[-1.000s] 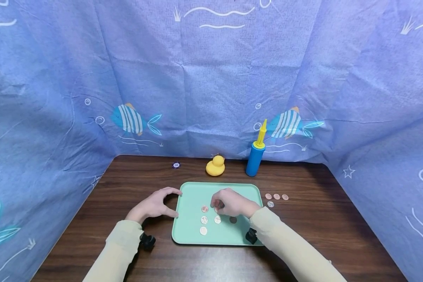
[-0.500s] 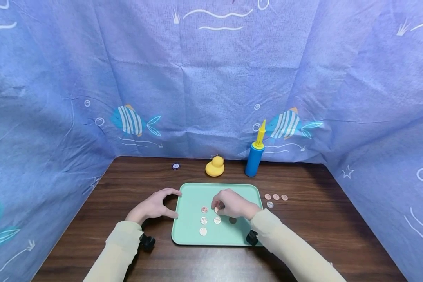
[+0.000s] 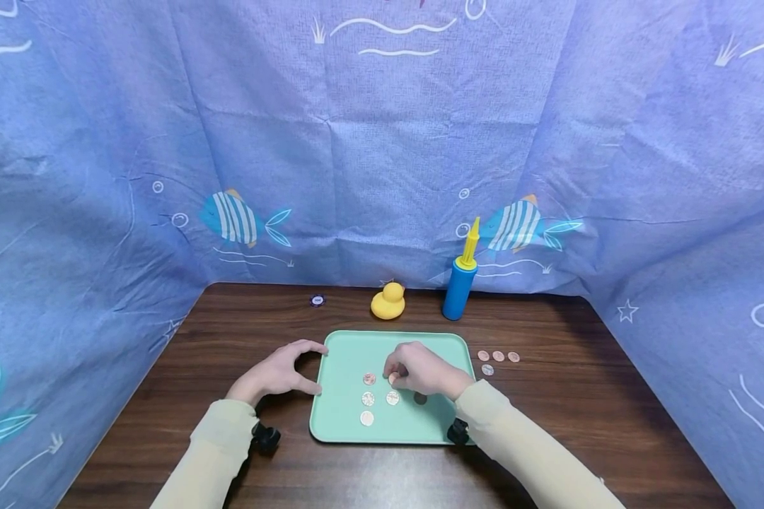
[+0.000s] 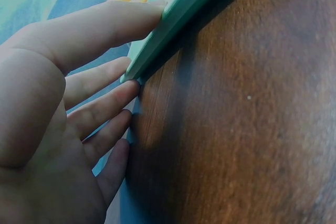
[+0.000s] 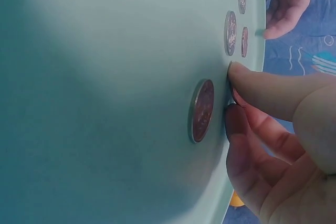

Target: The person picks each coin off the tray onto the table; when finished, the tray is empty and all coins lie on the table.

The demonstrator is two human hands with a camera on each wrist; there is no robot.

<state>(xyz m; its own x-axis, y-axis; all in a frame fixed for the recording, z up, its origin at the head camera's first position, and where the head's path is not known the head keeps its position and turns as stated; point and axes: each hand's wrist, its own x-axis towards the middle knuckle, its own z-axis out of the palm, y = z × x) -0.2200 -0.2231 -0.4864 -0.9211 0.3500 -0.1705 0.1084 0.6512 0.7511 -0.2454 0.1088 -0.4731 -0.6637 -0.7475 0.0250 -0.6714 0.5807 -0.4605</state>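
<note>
On a mint-green tray (image 3: 344,353) lie several coins. My right hand (image 3: 423,369) is low over the middle of the tray, and thumb and fingers pinch a coin (image 5: 235,94) tilted close to the surface. A copper coin (image 3: 369,379) lies left of it, a silver coin (image 3: 392,398) just in front, and a darker copper coin (image 3: 420,398) under the hand's near side. Two more silver coins, one being the front coin (image 3: 366,418), make up the left column. My left hand (image 3: 280,369) touches the tray's left rim, thumb and fingers spread apart.
Right of the tray, several coins lie on the brown table (image 3: 586,396), among them a silver coin (image 3: 487,370). Along the back stand a poker chip (image 3: 317,300), a yellow rubber duck (image 3: 388,302) and a blue hand pump (image 3: 460,290). A blue fish-print cloth (image 3: 382,155) hangs behind.
My right hand has shifted very slightly to the right, and more of the pinched coin shows by the fingertips. The left hand and tray stay in place.
</note>
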